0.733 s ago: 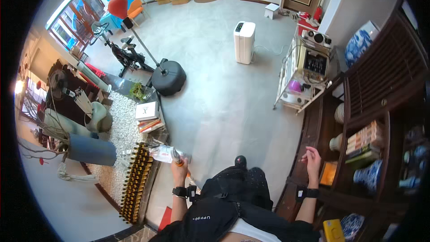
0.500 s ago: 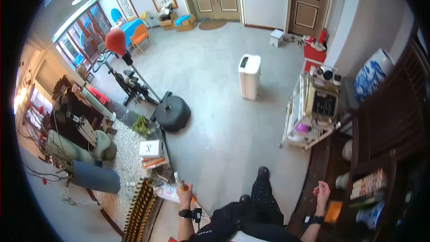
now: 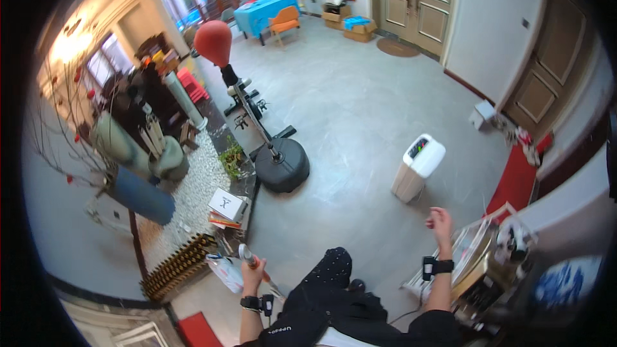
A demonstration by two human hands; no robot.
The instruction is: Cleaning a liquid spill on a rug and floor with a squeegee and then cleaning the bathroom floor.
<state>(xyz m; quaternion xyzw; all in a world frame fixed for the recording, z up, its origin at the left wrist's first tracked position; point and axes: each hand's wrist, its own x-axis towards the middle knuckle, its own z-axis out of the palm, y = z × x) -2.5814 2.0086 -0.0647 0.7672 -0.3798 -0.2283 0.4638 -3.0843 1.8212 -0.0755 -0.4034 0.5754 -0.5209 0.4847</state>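
My left hand (image 3: 252, 274), low and left of centre, is closed around a long stick-like handle (image 3: 247, 256). Its grey-white end sticks up above my fist, and an orange part shows below. The lower end is hidden beside my leg. Just left of that hand is a whitish plastic bag (image 3: 225, 273); I cannot tell whether they touch. My right hand (image 3: 440, 222) is raised on the right with loosely bent fingers, holding nothing. Beyond it stands a white box-shaped appliance (image 3: 419, 167) with a dark top panel.
A punching ball stand (image 3: 283, 166) with a black round base is ahead on the left, an exercise bike behind it. Boxes (image 3: 226, 203) and a gold-black rack (image 3: 177, 266) line the white-pebble bed. A metal rack (image 3: 475, 250) and blue-white porcelain (image 3: 569, 283) are at right.
My view has swung left and moved forward, so the white appliance now sits nearer and further right. The left hand keeps the handle. My right hand has risen.
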